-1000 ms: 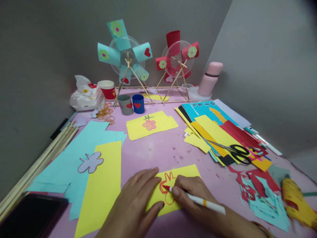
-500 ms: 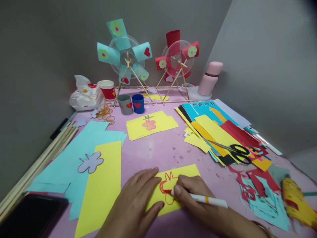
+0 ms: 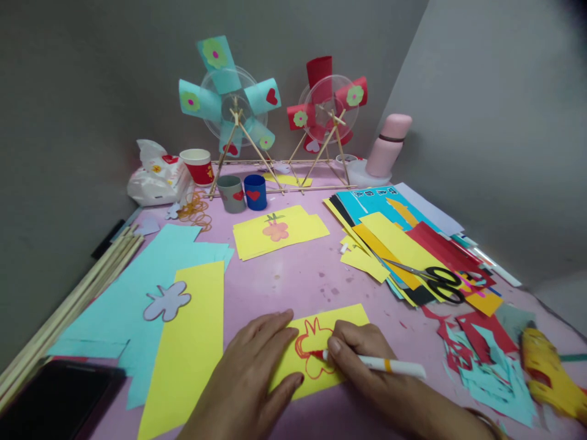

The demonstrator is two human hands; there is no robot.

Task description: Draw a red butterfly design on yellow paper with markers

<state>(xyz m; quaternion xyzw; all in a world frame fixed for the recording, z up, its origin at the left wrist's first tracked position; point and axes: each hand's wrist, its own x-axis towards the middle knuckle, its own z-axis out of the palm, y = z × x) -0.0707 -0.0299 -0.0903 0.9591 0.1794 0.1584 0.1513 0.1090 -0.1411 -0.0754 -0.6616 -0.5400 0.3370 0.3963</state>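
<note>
Currently the right hand (image 3: pixel 362 343) grips one marker (image 3: pixel 398 367).

A yellow paper (image 3: pixel 321 338) lies flat on the bench (image 3: pixel 284 284), slightly askew, its far right corner bare. It bears a red outline (image 3: pixel 313 327) with two narrow peaks at the far end and rounded lobes below, the left one doubly stroked. The uncapped marker (image 3: pixel 392 365), white with an orange band, slants low, its red tip at the drawing, barrel pointing right.
</note>
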